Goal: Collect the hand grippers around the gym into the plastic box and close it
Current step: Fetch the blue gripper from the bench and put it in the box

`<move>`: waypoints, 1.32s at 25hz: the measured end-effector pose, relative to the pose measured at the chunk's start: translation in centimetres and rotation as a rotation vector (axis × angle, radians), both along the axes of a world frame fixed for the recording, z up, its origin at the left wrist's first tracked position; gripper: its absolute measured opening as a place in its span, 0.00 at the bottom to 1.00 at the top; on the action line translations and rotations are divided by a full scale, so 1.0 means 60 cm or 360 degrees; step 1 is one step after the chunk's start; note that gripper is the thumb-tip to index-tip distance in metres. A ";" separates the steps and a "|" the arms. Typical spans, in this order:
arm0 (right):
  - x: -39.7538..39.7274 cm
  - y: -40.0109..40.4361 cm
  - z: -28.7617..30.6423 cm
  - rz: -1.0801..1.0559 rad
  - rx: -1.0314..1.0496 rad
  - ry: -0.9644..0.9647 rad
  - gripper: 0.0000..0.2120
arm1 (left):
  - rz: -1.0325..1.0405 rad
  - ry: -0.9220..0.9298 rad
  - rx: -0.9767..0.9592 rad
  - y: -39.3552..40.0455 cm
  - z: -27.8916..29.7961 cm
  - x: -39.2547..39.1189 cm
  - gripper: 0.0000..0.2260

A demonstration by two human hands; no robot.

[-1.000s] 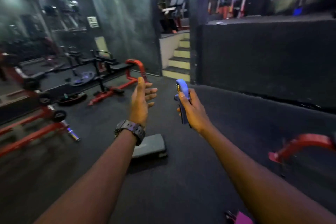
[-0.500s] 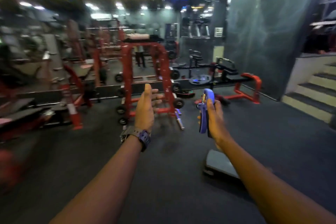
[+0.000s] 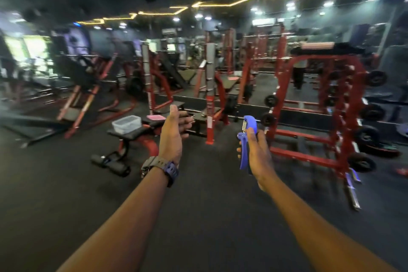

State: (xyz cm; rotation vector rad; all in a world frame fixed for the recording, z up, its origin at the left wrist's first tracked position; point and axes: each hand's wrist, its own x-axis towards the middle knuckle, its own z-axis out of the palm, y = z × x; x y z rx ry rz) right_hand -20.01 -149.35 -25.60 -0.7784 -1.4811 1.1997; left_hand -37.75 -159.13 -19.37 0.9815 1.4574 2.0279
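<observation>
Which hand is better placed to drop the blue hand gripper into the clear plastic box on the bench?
Right hand: its grip already holds the blue hand gripper. The left hand is open and empty, nearer the clear plastic box, which looks lidless.

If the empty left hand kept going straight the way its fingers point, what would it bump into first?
Probably the black bench pad just beyond the fingertips of the left hand, near the red upright post. Depth is hard to judge; the way between looks free.

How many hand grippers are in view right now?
1: a blue hand gripper held in the right hand. Others may sit unseen in the plastic box on the bench.
</observation>
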 end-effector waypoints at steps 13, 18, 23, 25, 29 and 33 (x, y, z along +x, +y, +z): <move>-0.463 0.268 0.032 0.0622 0.0094 -0.0191 0.15 | 0.0592 -0.0127 -0.0011 0.202 -0.028 -0.343 0.28; -0.680 0.345 0.040 0.0734 0.0114 -0.0221 0.16 | 0.0589 -0.0138 -0.0020 0.307 -0.028 -0.537 0.27; -0.869 0.441 0.072 0.0763 0.0077 -0.0163 0.15 | 0.0618 -0.0066 -0.0081 0.414 0.000 -0.715 0.29; -0.928 0.480 0.064 0.0798 0.0069 -0.0161 0.15 | 0.0614 -0.0072 -0.0098 0.454 -0.009 -0.766 0.29; -1.060 0.597 0.024 0.0876 0.0079 -0.0132 0.14 | 0.0661 -0.0078 -0.0142 0.565 -0.042 -0.884 0.26; -1.195 0.734 -0.006 0.0957 0.0030 -0.0079 0.18 | 0.0724 -0.0144 -0.0172 0.687 -0.054 -0.993 0.25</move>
